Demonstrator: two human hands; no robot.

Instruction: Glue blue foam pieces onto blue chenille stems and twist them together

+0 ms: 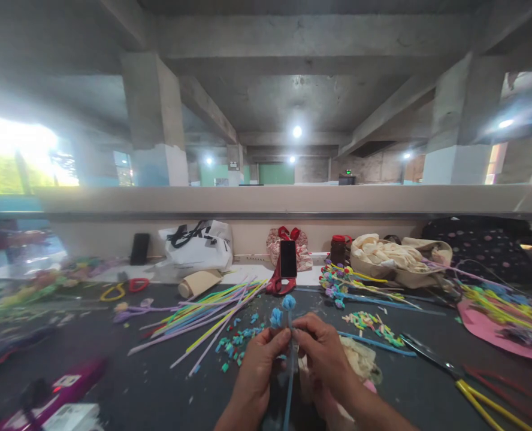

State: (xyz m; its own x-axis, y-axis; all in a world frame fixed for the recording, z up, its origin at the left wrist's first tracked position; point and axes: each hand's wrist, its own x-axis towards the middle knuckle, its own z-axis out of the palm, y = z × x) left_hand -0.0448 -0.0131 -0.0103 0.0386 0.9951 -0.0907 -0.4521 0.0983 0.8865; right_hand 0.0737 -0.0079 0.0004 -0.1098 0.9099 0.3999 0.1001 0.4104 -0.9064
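In the head view, my left hand (265, 362) and my right hand (320, 347) meet low in the middle, both closed around a blue pipe cleaner (289, 389). Its lower end hangs down between my wrists. At its top, above my fingertips, sits a curled blue bud (288, 301). A second blue bud (276, 317) stands a little lower, just over my left fingers; how it joins the stem is hidden. Thumbs and forefingers pinch the stem at the same height. Small cut blue and green pieces (239, 341) lie beside my left hand.
Coloured pipe cleaners (212, 314) fan out at left. Finished-looking budded stems (338, 284) and cut pieces (367, 323) lie to the right. Yellow-handled scissors (450, 366) rest near the right front. A phone (288, 258) leans upright at the back. A magenta tool (63, 389) occupies the left front.
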